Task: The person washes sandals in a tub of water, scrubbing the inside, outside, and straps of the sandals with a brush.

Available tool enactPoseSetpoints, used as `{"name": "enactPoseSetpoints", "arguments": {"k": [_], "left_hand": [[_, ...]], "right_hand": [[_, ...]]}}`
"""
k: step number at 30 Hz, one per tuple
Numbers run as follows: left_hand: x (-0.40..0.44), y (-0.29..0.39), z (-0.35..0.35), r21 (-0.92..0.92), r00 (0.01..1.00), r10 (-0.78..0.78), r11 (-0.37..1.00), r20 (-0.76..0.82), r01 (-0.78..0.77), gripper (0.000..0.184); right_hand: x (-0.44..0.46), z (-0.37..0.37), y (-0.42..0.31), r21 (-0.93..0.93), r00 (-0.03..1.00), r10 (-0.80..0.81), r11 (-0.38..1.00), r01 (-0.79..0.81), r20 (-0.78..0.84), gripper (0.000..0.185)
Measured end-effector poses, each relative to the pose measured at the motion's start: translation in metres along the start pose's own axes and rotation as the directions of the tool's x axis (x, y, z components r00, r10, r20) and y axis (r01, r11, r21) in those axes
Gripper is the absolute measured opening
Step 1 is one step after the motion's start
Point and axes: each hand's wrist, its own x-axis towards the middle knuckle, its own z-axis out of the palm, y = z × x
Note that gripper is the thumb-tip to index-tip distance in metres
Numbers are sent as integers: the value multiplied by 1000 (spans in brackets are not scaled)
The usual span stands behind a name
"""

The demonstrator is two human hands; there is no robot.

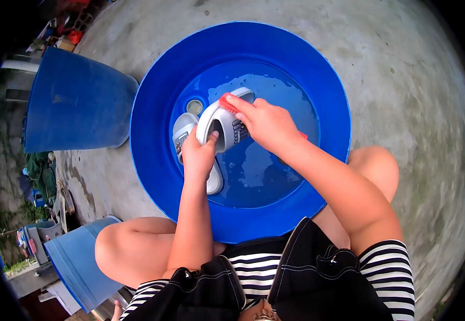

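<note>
My left hand is closed on a grey and white slide sandal, held up over a round blue tub. My right hand grips a red brush, whose bristles touch the upper part of that sandal. Its fingers wrap over the brush, and a red end shows past the palm. Beneath my left hand, a second grey sandal lies in the tub, partly hidden by the hand and the first sandal. Shallow water covers the tub's bottom. A round pale fitting shows at its left side.
A large blue barrel stands left of the tub on the concrete floor. Lower left is a lighter blue bucket, near a grey container with small items. Dark green netting lies at the far left. My bent knees flank the tub.
</note>
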Motion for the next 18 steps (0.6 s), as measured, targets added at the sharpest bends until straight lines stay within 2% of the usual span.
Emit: {"name": "enactPoseSetpoints", "arguments": {"k": [1,3,5,7,9,11,13,15,17,18], "left_hand": [[0,-4,0,-1,1000,1,1000,-4,-1,35],[1,-7,4,-64,999,-21,998,-32,19,35],[-1,-2,4,-73,999,-16,997,-33,13,34],[1,-4,3,-71,996,-91,993,-7,90,35],[2,-3,4,-73,997,-71,995,4,71,36],[-3,4,5,24,999,-47,999,2,47,37],[-3,6,7,20,999,-38,999,1,38,38],[-4,0,8,50,998,39,998,-41,-37,37],[-5,-5,6,58,1000,8,998,-26,-6,39],[-4,-5,6,72,1000,13,997,-24,-11,39]], "right_hand": [[3,-4,3,-46,999,44,998,-44,16,44],[-7,4,1,-10,991,-128,992,128,-32,44],[-20,2,-18,83,974,-222,972,219,35,39],[-21,7,-13,46,978,-205,978,204,32,39],[-6,3,2,-95,998,-57,994,54,-22,38],[8,-2,16,-79,989,127,989,-122,72,38],[0,-5,2,-40,1000,-21,999,22,23,38],[-14,-3,-15,44,989,-143,989,142,35,38],[-12,-1,-7,66,992,-121,991,118,43,37],[-3,-4,2,-4,994,1,1000,-1,105,39]]}}
